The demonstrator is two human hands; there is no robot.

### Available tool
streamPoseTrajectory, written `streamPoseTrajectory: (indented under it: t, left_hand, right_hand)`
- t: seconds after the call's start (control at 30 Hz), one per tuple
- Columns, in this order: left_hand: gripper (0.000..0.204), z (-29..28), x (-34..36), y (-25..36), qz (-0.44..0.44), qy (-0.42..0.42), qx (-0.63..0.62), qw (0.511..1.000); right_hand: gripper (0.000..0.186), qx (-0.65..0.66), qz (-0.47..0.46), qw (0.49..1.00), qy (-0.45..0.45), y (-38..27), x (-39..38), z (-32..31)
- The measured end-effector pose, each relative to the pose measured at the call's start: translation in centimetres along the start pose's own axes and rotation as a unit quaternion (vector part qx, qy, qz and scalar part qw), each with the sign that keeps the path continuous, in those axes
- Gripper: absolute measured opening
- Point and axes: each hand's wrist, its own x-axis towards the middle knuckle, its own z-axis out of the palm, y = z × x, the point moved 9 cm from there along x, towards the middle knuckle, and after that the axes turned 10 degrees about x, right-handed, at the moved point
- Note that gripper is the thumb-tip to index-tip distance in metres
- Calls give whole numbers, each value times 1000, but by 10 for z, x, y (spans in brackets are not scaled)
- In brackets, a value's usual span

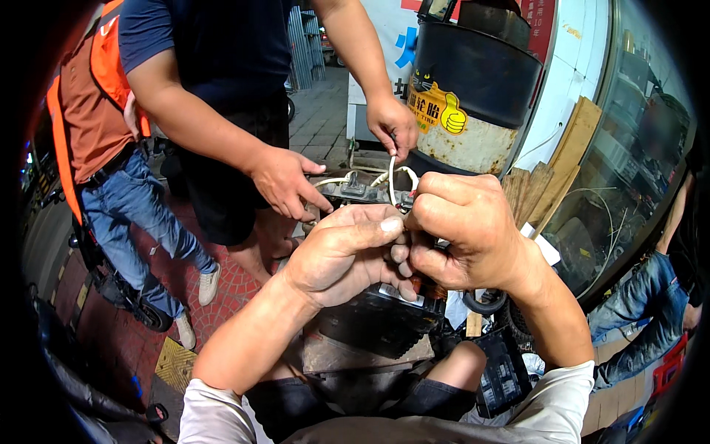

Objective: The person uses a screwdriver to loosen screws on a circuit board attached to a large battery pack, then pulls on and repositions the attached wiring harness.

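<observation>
Over a black, battery-like case with ribbed sides (381,325), my two hands meet. My left hand (344,251) is curled palm-up, its thumb and fingertips pressed together. Knuckles up, my right hand (466,229) is closed in a pinch right beside them. Whatever small thing lies between the fingertips is hidden. A white cable (392,181) runs down close behind my fingers; I cannot tell whether they touch it. A co-worker's hand (392,126) pinches the cable's upper part. The co-worker's other hand (285,181) reaches beside a grey-black fitting (355,191) at the far side.
The case rests on a worn brown stand (325,357) between my knees. Behind stands a black-and-cream drum (473,103). Wooden boards (569,159) lean at the right, near another black case (503,374). A person in an orange vest (103,111) stands at the left.
</observation>
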Motion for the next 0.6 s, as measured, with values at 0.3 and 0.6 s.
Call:
streamPoseTrajectory:
  t: [0.3, 0.6]
  left_hand:
    - [22, -18, 5, 12, 32, 75, 86, 993]
    - [25, -30, 6, 15, 42, 80, 154, 984]
  right_hand:
    - [22, 12, 76, 997, -7, 22, -11, 3]
    - [25, 31, 93, 995, 9, 34, -3, 11]
